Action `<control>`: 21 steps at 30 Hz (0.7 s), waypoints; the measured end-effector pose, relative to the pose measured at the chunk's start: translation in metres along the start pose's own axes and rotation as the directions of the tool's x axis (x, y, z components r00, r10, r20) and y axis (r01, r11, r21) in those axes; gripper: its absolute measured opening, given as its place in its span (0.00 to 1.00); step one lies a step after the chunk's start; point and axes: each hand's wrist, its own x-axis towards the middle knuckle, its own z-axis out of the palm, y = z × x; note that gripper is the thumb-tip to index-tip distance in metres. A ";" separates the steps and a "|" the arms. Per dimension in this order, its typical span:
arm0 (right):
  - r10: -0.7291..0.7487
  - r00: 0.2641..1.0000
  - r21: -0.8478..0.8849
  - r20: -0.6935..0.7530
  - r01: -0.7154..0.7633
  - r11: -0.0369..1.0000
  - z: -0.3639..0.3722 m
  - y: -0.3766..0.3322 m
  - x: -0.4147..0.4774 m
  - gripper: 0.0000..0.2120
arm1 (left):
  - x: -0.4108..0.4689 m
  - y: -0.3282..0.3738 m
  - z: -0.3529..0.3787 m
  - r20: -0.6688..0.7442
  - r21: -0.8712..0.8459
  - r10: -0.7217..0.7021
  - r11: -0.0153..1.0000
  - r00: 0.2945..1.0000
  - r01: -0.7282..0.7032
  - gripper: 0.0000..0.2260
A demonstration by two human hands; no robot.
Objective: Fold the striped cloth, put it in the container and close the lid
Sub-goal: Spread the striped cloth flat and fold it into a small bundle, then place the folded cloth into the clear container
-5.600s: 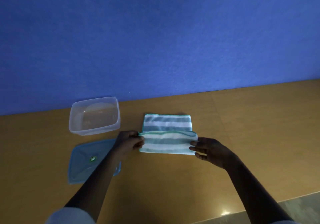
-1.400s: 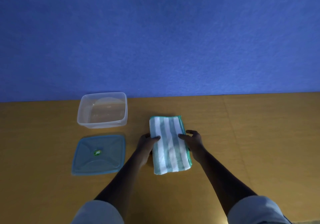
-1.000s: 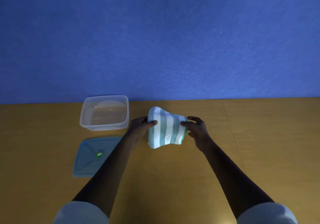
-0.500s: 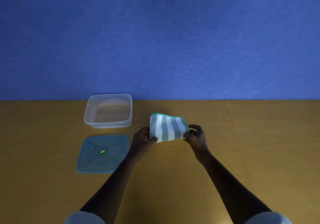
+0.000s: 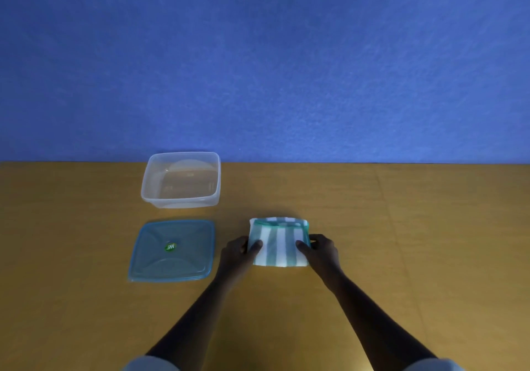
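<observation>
Now: striped cloth [image 5: 279, 244] folded to compact near-square packet, flat on surface [image 5: 401, 241], right of lid [image 5: 171, 250]. Stripes run toward you; long axis barely left-right, teal-hemmed edges at far side. Your left hand [image 5: 236, 251] and right hand [image 5: 321, 248] pinch its side edges. Container [image 5: 181, 179] open, empty, far left. Left to do: load cloth, fit lid.

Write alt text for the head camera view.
Left hand and right hand grip a folded striped cloth on a wooden table. To its left lie a blue lid and, behind that, an open clear container.
</observation>
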 end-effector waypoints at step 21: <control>-0.064 0.995 -0.334 -0.080 0.033 0.942 0.013 -0.024 0.013 0.11 | 0.036 0.026 0.022 -0.142 0.171 -0.164 0.967 0.976 0.187 0.15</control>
